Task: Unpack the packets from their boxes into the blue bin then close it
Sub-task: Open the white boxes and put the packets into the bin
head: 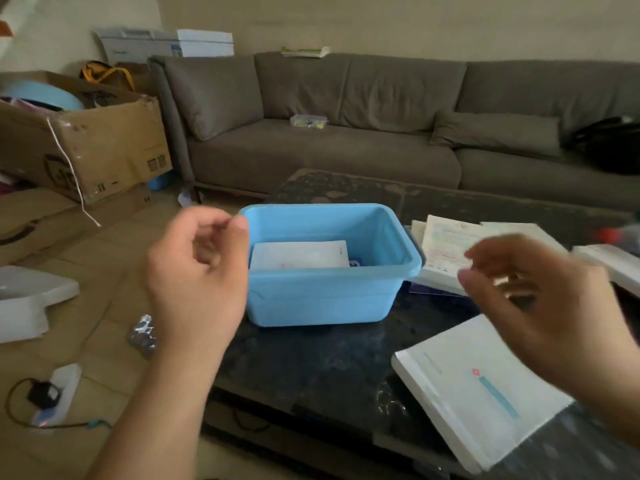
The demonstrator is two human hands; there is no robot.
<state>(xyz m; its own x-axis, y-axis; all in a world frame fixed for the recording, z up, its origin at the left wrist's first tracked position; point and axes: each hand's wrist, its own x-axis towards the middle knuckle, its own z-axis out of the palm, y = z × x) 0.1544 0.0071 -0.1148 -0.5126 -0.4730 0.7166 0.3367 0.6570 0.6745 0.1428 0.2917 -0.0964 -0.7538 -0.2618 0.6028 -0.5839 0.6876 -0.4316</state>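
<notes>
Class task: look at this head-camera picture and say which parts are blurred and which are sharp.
Head view: the right hand is smeared by motion blur; the left hand is only slightly soft; the blue bin and the white packet inside it are fairly sharp; the sofa's back bows from wide-angle distortion.

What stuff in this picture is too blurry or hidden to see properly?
Head view, the only one:
- Right hand: motion-blurred, so whether its fingers hold anything cannot be told.
- Blue bin: its near wall hides the bottom; only a white packet and a small blue corner show.
- Print on the white box and the papers: too blurred to read.
- Red-capped item at the right edge: blurred, unidentifiable.
- Bin lid: not seen.
</notes>
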